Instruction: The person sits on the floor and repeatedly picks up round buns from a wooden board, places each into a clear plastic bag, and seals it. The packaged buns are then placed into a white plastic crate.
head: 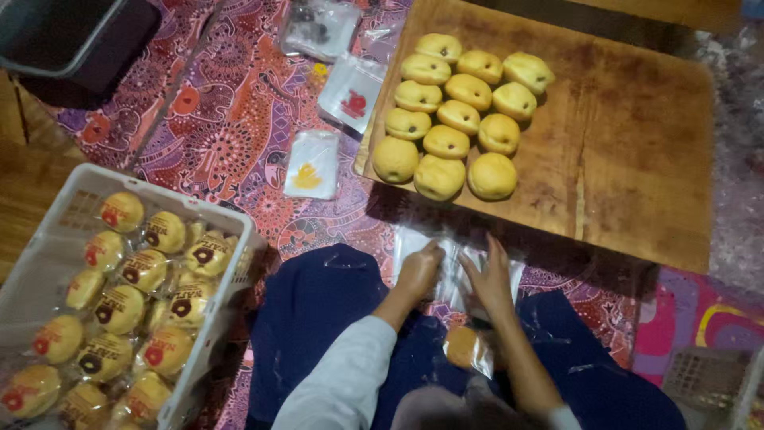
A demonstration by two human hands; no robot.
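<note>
- Nearest the camera, a wrapped bun (465, 348) lies on the person's lap between dark blue trouser legs, already inside clear film.
- Just beyond it, the left hand (419, 271) and the right hand (489, 279) press down on a stack of clear plastic bags (454, 267) on the patterned floor mat (231, 127); fingers are bent onto the film, apparently pinching a sheet, though the grip is too blurred to be sure.
- My judgement: the step in hand is separating one bag from the stack; the next move calls for peeling a single layer free and opening its mouth.
- To the left, a white crate (215, 215) holds many bagged buns; its near end is cut off.
- Farther off, the wooden worktop (637, 159) carries unwrapped buns (458, 111) in rows.
- Loose printed bags (350, 91) lie beside it; their contents are hard to make out.
</note>
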